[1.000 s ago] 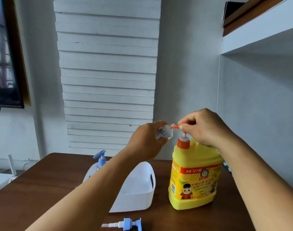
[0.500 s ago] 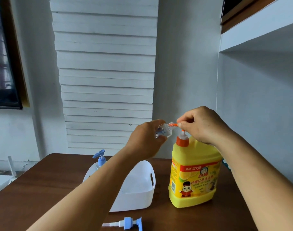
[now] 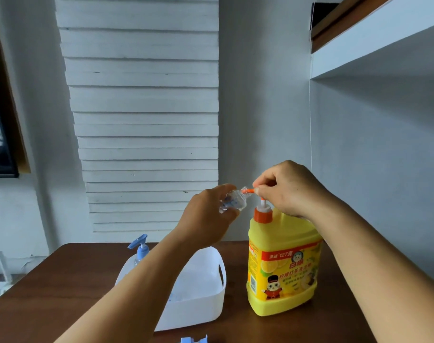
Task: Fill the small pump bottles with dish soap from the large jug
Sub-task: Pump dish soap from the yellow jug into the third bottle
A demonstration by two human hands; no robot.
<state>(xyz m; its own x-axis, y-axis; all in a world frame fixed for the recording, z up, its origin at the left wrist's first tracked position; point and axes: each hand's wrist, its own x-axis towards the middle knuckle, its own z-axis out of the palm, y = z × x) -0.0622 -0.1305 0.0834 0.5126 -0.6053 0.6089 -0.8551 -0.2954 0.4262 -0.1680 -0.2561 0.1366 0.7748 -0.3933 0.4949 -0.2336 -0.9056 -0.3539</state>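
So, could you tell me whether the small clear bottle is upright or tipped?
Tipped: the left hand holds the small clear bottle sideways, mouth against the orange spout.

Small bottle (image 3: 232,203) at jug pump (image 3: 261,206)

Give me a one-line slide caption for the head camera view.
Left hand holds a small clear bottle at the orange pump spout of the yellow jug; right hand on pump.

"127" on jug (image 3: 282,266) label
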